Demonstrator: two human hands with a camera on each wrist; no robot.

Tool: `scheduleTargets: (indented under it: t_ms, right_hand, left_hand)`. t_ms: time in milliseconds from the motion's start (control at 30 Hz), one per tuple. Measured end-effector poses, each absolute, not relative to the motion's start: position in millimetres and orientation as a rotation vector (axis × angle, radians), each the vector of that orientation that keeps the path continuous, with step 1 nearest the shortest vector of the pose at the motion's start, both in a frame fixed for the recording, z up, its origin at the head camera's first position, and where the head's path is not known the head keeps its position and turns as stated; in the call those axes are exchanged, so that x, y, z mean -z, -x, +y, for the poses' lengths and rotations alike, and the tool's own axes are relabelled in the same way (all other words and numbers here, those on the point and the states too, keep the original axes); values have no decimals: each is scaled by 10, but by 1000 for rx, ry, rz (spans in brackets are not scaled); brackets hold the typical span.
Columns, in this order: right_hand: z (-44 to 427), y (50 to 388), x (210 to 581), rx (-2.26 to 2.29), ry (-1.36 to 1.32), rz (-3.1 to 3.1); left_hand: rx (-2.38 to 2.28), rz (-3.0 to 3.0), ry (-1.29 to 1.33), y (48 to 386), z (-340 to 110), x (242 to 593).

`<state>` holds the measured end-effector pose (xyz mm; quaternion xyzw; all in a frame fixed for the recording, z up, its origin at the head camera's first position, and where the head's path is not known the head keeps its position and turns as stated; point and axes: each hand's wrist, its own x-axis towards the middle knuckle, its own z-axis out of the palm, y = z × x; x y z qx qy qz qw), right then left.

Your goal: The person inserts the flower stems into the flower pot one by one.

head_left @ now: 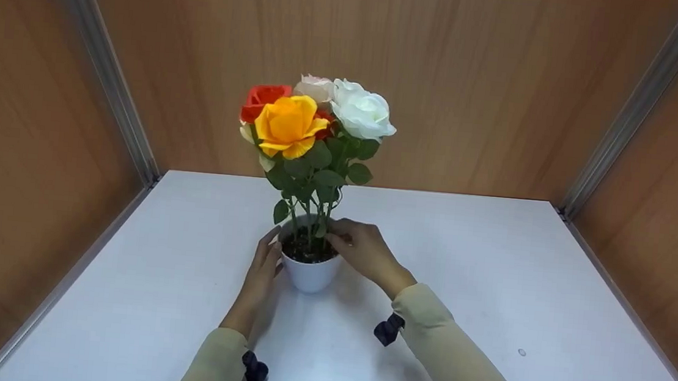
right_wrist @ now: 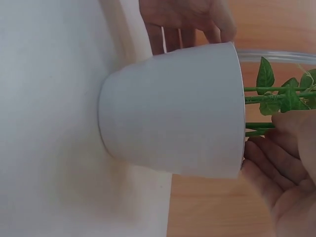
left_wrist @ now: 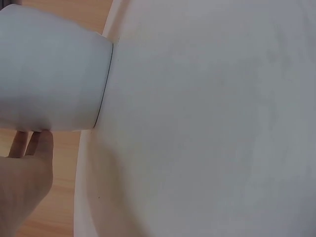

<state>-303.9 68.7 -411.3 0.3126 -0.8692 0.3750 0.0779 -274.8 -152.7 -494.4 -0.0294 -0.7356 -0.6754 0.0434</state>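
A white flowerpot [head_left: 310,276] with dark filling stands upright on the table, and several artificial roses rise from it. Yellow [head_left: 288,126], red [head_left: 264,101] and white [head_left: 363,111] blooms show, above green leaves and stems. My left hand [head_left: 261,269] rests its fairly straight fingers against the pot's left side; in the left wrist view the fingers [left_wrist: 45,144] touch the wall of the pot [left_wrist: 54,74]. At the right rim my right hand [head_left: 364,251] pinches a green stem [right_wrist: 259,126] between thumb and fingers, low down, just above the pot.
The white table [head_left: 479,276] is bounded by wood-grain panels [head_left: 447,71] at the back and both sides. Grey metal strips [head_left: 118,82] run along the corners. A small round mark [head_left: 522,352] lies on the table at the right. Each wrist carries a small black camera [head_left: 389,329].
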Motion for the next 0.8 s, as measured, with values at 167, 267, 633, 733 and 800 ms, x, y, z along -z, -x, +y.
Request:
scheduleTargets:
  t_ms: [167,267,633,733,800]
  right_hand:
    - [811,2971,4125,-1138,-933,-2622]
    - [913,2936,4144,-1132,-935,-2623]
    - [1457,2856,4319,-1063,-873,-2598]
    - [1658,2832,4386,-1001,-821,-2615]
    - [1803,2818,4430,-957,-773,-2647]
  left_hand:
    - [2077,-2251,74,2762,-1526,4944]
    - [2067,-2264,70,2760,-1527,4934]
    - [1924,-2416,78,2673,-1644,4919]
    - [1785,-2505,88,2641,-1729,4915]
    - [1673,-2556,137,2623,-1812,4912]
